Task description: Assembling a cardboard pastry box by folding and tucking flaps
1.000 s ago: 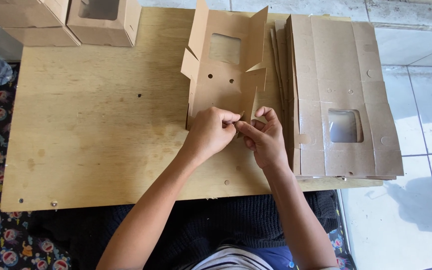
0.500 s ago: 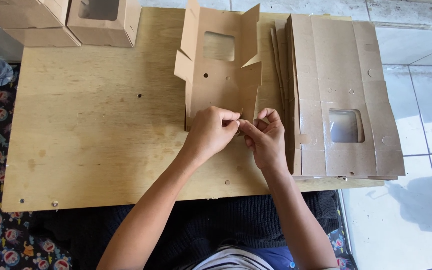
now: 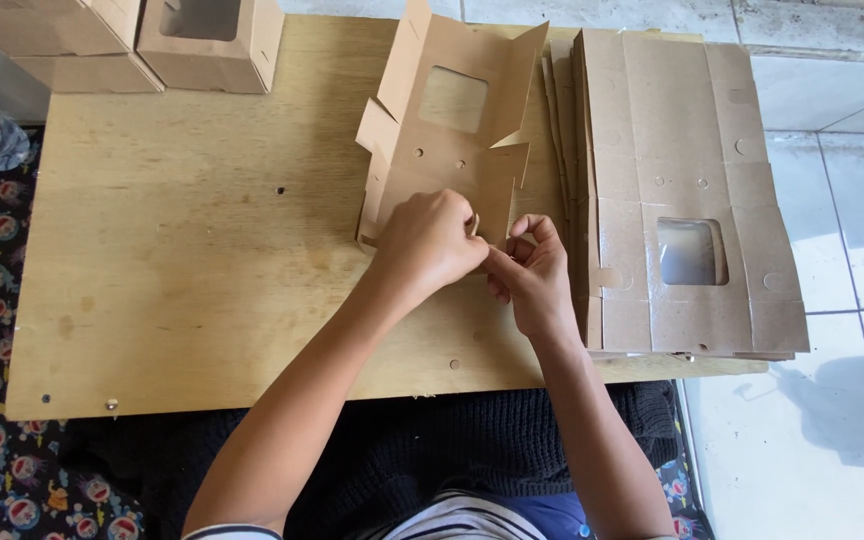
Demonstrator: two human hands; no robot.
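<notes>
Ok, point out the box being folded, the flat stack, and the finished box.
half-folded box [image 3: 452, 150], head view, panel below its window
flat stack [image 3: 667, 120], head view, top sheet's far panel
finished box [image 3: 207, 55], head view, front wall

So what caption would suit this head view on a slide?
Both hands, left and right, pinch the near edge of a half-folded windowed box on a wooden board, beside a stack of flat blanks.

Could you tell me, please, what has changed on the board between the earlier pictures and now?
The brown cardboard box blank with a window has shifted slightly leftward, its far flaps standing more upright. The left hand and right hand keep pinching its near edge; nothing was let go. The stack of flat brown window blanks, the folded brown window boxes and the pale plywood board stayed put.
</notes>
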